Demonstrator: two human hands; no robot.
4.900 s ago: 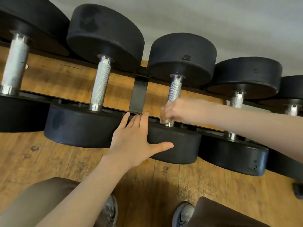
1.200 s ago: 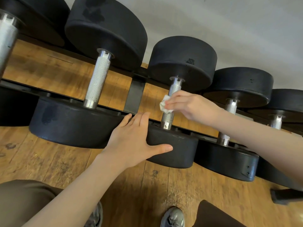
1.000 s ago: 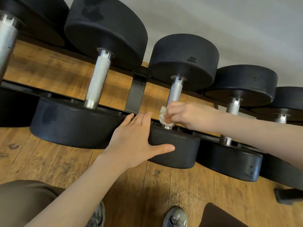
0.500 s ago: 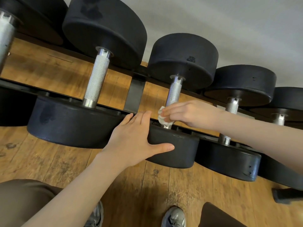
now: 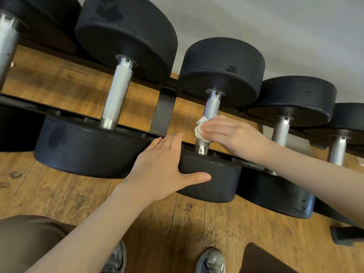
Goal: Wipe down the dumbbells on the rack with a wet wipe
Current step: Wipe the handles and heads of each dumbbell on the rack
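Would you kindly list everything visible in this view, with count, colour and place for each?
dumbbells: five in view, black heads with silver knurled handles, side by side on the rack; the outer ones are cut off by the frame
rack: one, black rails with a cross brace, under the dumbbells
wet wipe: one, white, crumpled against the middle dumbbell's handle
floor: worn brown wood planks, beneath the rack
wall: pale grey, behind the rack
shoes: two, grey, bottom edge
trousers: brown, bottom corners
left hand: fingers straight, resting on the middle dumbbell's near head
right hand: holds the wet wipe against the handle
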